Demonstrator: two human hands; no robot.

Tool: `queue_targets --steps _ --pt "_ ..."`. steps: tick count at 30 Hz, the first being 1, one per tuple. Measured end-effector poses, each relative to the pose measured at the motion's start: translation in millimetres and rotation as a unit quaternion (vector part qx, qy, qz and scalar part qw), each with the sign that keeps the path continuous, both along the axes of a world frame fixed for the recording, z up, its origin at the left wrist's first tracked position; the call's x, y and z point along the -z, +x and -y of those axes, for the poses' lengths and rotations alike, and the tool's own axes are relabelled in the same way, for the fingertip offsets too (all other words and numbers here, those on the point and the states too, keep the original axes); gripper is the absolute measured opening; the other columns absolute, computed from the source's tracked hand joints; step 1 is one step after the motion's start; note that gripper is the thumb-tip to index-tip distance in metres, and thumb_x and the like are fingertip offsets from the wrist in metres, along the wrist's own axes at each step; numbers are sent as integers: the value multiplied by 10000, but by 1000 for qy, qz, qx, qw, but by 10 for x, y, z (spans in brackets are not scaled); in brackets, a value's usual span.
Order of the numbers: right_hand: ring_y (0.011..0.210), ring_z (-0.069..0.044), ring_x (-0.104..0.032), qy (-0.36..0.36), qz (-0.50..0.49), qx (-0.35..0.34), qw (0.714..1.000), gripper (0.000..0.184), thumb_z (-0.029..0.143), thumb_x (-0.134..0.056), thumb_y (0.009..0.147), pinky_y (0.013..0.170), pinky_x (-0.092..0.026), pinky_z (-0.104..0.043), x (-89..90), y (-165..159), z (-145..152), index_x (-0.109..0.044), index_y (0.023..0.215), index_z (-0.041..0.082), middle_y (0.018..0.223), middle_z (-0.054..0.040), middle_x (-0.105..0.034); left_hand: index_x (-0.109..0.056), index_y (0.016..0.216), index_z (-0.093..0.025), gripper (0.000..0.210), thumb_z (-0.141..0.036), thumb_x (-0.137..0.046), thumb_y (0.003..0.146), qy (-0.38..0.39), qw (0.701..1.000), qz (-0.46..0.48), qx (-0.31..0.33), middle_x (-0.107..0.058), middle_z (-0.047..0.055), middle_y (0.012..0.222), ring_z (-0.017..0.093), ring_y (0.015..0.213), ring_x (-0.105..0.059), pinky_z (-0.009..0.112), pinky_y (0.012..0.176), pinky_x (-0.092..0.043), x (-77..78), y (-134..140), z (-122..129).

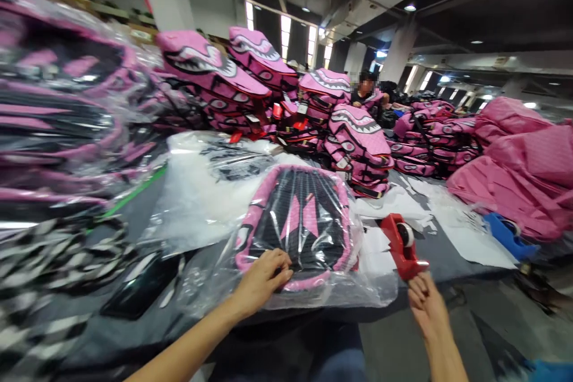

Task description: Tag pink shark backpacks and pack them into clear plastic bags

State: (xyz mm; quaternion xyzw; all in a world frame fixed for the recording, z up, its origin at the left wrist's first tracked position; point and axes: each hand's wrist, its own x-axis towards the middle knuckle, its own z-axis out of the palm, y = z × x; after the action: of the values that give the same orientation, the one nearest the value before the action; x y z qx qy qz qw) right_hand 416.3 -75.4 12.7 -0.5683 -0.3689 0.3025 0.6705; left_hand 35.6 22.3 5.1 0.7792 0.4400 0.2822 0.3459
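Note:
In front of me a pink and black backpack [308,227] lies flat inside a clear plastic bag [371,293], straps side up. My left hand [266,274] presses on its lower left part, fingers curled together against the plastic. At the table's front edge, my right hand [425,298] is closed in a pinch at the cutting end of a red tape dispenser [398,245]. The tape between those fingers is too small to make out clearly. White paper slips [378,250] lie between the backpack and the dispenser.
Bagged backpacks [54,113] are piled at the left, near a checkered cloth [58,250] and a dark phone [141,286]. Stacks of shark-mouth backpacks [358,149] stand behind. Pink fabric [519,161] and a blue dispenser [510,236] are at right. A person [367,92] is farther back.

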Motion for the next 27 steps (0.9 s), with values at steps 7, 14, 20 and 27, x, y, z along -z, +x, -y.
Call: queue_targets --steps 7,14,20,27 --pt "594 -121 -421 -83 335 -396 851 371 554 -633 873 547 -359 -235 -865 -879 -387 -545 734 221 663 33 -509 -548 695 -207 137 -200 -581 828 -3 999 -45 -18 -667 14 956 207 957 -569 358 884 -432 -22 78 -4" --pt "611 -141 -541 -160 682 -405 587 147 260 -762 796 575 -211 -254 -881 -1580 -1137 -616 817 257 635 61 -599 -538 691 -201 156 -175 -591 835 1 999 -47 -22 -655 14 935 209 946 -568 352 853 -419 -22 88 -1" --pt "572 -148 -531 -166 647 -241 704 100 295 -624 908 565 -294 -250 -717 -1233 -957 -555 862 239 627 46 -583 -535 687 -198 168 -156 -603 835 8 999 -39 -22 -653 11 920 209 934 -572 348 839 -416 -13 89 4" --pt "761 -178 -587 -96 656 -351 662 354 494 -788 786 605 -279 -260 -410 -1502 -757 -551 809 231 808 11 -637 -582 754 -211 152 -196 -657 886 44 998 -38 17 -678 22 1037 208 1035 -590 349 915 -450 -81 -3 66"
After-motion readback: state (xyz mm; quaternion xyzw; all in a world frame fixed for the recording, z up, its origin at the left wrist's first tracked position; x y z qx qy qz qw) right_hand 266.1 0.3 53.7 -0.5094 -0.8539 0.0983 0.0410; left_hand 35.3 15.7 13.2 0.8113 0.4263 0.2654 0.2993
